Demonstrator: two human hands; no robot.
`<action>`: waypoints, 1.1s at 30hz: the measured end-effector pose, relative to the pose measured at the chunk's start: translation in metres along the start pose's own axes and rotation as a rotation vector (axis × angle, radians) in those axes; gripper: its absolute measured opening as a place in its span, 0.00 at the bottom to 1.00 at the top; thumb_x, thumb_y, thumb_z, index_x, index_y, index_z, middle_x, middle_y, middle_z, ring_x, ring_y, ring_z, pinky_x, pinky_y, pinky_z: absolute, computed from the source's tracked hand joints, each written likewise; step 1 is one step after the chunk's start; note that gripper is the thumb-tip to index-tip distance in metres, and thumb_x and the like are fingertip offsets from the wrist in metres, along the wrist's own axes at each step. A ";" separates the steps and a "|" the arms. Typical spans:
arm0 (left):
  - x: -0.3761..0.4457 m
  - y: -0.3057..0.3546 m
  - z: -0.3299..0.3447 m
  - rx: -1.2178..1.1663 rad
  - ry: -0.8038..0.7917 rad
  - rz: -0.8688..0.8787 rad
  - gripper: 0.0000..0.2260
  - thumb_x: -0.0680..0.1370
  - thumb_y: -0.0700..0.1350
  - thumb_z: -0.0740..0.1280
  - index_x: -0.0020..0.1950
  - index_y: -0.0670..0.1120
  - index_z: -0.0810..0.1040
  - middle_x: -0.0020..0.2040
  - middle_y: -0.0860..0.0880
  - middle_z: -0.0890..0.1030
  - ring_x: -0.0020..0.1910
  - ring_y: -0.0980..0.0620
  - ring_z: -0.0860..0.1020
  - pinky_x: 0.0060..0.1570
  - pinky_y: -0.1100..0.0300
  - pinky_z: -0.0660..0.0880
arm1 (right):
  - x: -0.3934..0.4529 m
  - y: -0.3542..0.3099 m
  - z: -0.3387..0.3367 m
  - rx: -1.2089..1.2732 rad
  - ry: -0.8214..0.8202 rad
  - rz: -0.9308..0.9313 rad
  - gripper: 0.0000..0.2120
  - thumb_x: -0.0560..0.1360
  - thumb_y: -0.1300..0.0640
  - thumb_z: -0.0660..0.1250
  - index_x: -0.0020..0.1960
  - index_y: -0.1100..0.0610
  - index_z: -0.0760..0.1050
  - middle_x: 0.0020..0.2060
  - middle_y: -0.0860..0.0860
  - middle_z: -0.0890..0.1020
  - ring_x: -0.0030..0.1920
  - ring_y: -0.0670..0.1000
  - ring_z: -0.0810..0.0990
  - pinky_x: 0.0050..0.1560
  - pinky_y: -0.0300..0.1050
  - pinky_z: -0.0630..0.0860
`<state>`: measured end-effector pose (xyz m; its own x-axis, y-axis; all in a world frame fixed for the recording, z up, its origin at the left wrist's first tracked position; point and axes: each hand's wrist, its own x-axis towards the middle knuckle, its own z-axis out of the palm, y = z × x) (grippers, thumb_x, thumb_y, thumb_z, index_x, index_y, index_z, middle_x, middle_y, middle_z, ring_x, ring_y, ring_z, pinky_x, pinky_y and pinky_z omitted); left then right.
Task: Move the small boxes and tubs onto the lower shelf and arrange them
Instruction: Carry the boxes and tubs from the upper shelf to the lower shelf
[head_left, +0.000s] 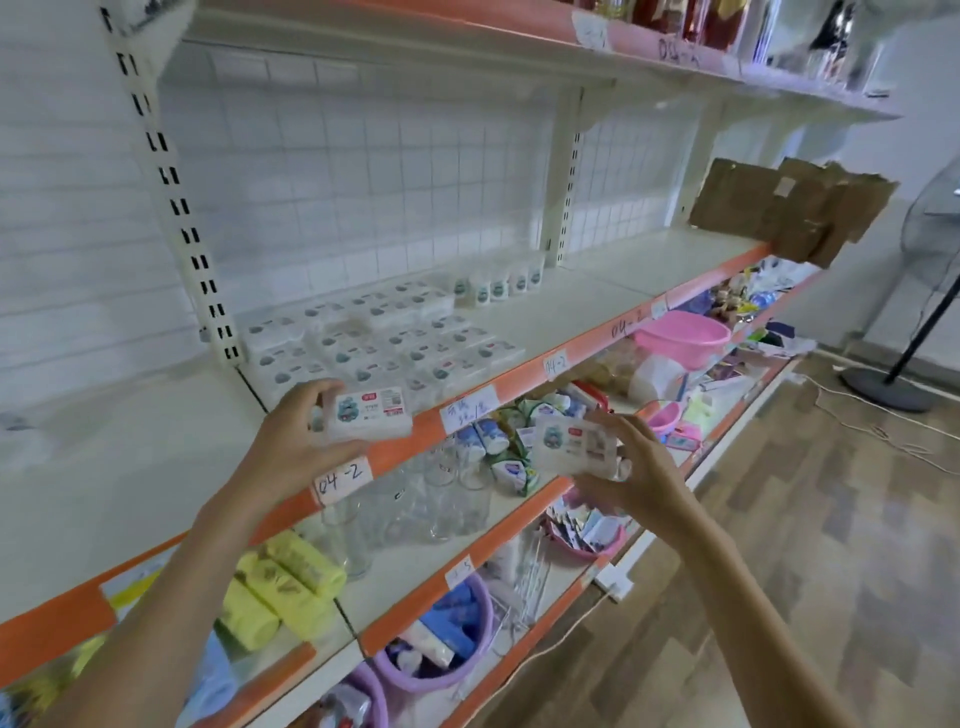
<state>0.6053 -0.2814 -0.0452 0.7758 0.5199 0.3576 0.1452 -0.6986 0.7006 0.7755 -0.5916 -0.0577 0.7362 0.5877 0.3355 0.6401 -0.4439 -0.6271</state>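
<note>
White small box (370, 414) gripped in left hand (291, 447), second box (574, 441) held by right hand (641, 475), before orange-edged shelf (571, 348)

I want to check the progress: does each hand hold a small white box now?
Yes, the left hand grips one small white box and the right hand grips another box, both in front of the shelf edge.

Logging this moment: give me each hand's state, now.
Left hand: closed on a small white box.
Right hand: closed on another small white box.
</note>
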 end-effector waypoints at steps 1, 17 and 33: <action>0.013 -0.001 0.001 0.013 0.014 -0.018 0.31 0.66 0.43 0.77 0.66 0.48 0.69 0.61 0.52 0.71 0.56 0.56 0.70 0.50 0.61 0.67 | 0.021 0.002 -0.001 -0.018 -0.001 -0.031 0.33 0.65 0.59 0.76 0.67 0.56 0.69 0.60 0.50 0.71 0.59 0.53 0.72 0.57 0.51 0.75; 0.116 -0.054 -0.056 0.176 0.257 -0.323 0.29 0.67 0.41 0.76 0.66 0.45 0.71 0.57 0.50 0.65 0.55 0.50 0.71 0.54 0.61 0.67 | 0.276 -0.050 0.103 0.123 -0.368 -0.341 0.33 0.66 0.54 0.76 0.68 0.56 0.68 0.64 0.54 0.65 0.61 0.53 0.70 0.61 0.39 0.67; 0.133 -0.095 -0.055 0.107 0.294 -0.580 0.32 0.67 0.42 0.76 0.68 0.44 0.69 0.60 0.49 0.69 0.57 0.50 0.72 0.55 0.61 0.67 | 0.357 -0.107 0.211 -0.476 -0.562 -0.793 0.32 0.74 0.37 0.59 0.71 0.54 0.61 0.69 0.54 0.62 0.70 0.57 0.57 0.69 0.52 0.56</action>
<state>0.6613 -0.1189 -0.0302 0.3553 0.9288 0.1051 0.5614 -0.3020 0.7705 0.9236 -0.1916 -0.0191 -0.0534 0.9955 0.0787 0.9986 0.0532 0.0045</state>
